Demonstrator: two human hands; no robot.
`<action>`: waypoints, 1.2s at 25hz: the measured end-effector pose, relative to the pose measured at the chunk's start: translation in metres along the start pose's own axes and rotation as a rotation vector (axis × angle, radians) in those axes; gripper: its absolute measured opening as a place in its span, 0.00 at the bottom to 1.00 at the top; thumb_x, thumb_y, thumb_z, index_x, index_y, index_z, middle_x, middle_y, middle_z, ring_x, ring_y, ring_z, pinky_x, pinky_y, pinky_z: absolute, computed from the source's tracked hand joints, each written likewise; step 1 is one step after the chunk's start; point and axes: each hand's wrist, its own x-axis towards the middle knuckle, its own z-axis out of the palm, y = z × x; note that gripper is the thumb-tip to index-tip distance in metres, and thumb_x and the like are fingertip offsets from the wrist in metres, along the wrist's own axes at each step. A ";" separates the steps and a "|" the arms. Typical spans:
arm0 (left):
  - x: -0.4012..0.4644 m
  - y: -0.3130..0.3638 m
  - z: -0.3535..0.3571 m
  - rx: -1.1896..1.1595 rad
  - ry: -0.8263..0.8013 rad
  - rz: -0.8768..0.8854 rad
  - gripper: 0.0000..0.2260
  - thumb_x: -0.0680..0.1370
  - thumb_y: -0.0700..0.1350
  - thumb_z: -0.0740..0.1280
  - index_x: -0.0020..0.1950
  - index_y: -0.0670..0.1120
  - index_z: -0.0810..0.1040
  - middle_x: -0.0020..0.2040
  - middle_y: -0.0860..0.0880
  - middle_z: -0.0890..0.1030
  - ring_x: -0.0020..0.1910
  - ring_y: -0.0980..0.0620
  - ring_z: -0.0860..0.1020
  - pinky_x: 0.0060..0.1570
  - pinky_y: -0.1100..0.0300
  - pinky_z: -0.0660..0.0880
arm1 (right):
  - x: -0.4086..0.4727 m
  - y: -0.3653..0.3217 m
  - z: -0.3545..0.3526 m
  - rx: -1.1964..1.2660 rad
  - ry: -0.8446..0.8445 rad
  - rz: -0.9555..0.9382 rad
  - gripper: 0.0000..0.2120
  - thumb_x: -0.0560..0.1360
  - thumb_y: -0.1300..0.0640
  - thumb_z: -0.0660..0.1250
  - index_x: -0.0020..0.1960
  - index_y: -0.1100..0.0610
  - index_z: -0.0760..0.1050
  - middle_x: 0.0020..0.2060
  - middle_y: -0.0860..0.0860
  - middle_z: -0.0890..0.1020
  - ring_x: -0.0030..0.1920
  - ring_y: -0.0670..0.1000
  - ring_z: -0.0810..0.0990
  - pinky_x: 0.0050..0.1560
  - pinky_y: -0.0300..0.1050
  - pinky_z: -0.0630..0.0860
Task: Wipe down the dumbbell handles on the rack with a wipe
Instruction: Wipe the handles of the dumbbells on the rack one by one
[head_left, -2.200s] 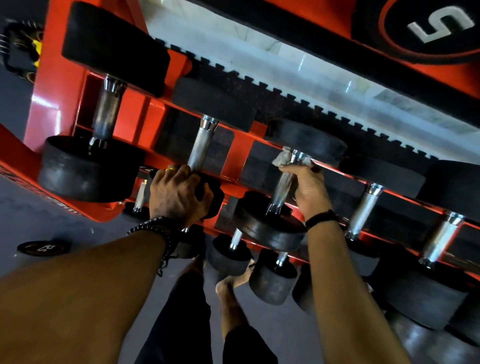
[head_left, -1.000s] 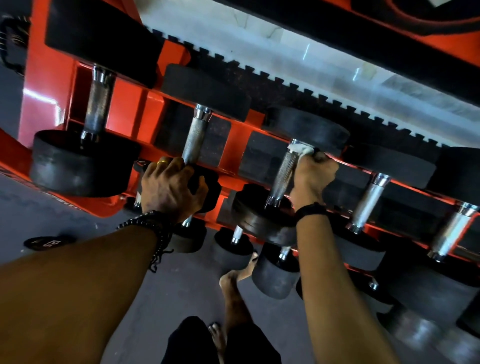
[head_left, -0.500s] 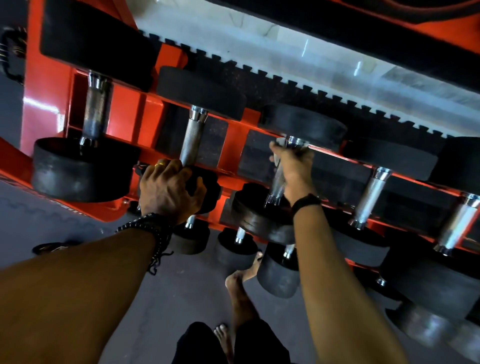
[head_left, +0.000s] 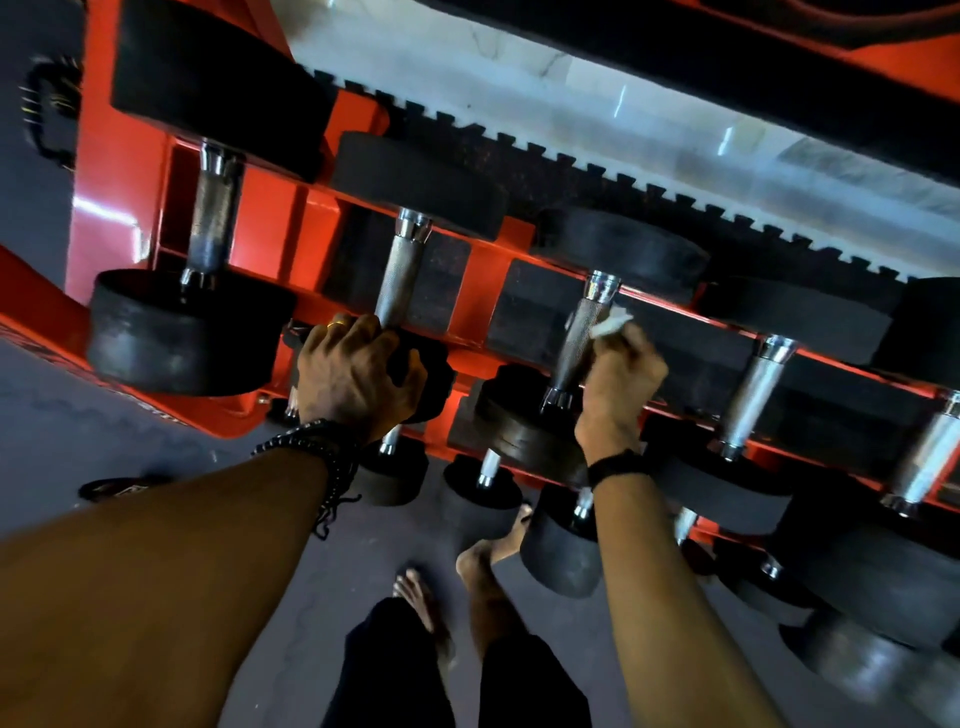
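A red rack (head_left: 270, 208) carries a row of black dumbbells with knurled steel handles. My right hand (head_left: 621, 382) holds a crumpled white wipe (head_left: 613, 323) against the right side of the third handle (head_left: 584, 332), fingers curled around the wipe. My left hand (head_left: 353, 371) grips the near head (head_left: 421, 374) of the second dumbbell, just below its handle (head_left: 400, 278). The first handle (head_left: 213, 213) stands at the far left, and two more handles (head_left: 756, 395) lie to the right of my right hand.
A lower shelf holds smaller dumbbells (head_left: 563, 551) beneath my hands. My bare feet (head_left: 483, 556) stand on the grey floor close to the rack. A small black weight plate (head_left: 122, 486) lies on the floor at the left. A toothed black mat edge (head_left: 623, 176) runs behind the rack.
My right hand has slid from the top of the third handle down and to its right side, and the wipe now shows above the fingers. My left hand has stayed put.
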 end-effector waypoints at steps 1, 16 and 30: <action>0.000 0.000 0.000 0.005 -0.002 -0.006 0.16 0.74 0.52 0.63 0.35 0.43 0.80 0.35 0.44 0.77 0.37 0.39 0.76 0.39 0.50 0.71 | -0.007 0.003 -0.005 -0.022 0.033 -0.042 0.15 0.74 0.74 0.66 0.36 0.57 0.75 0.32 0.50 0.75 0.35 0.38 0.75 0.44 0.34 0.76; 0.003 -0.001 -0.007 -0.065 -0.155 -0.037 0.16 0.73 0.54 0.66 0.33 0.43 0.77 0.36 0.44 0.78 0.39 0.39 0.76 0.41 0.50 0.69 | -0.050 0.008 -0.004 -0.575 0.015 -0.643 0.05 0.73 0.63 0.71 0.44 0.63 0.75 0.36 0.56 0.78 0.35 0.54 0.76 0.39 0.41 0.72; 0.008 -0.060 -0.048 -0.482 -0.422 0.260 0.19 0.74 0.61 0.61 0.47 0.50 0.84 0.47 0.52 0.84 0.49 0.47 0.81 0.47 0.54 0.77 | -0.067 -0.004 -0.004 -0.574 0.056 -0.489 0.14 0.74 0.56 0.62 0.55 0.65 0.72 0.37 0.51 0.77 0.34 0.43 0.75 0.35 0.34 0.70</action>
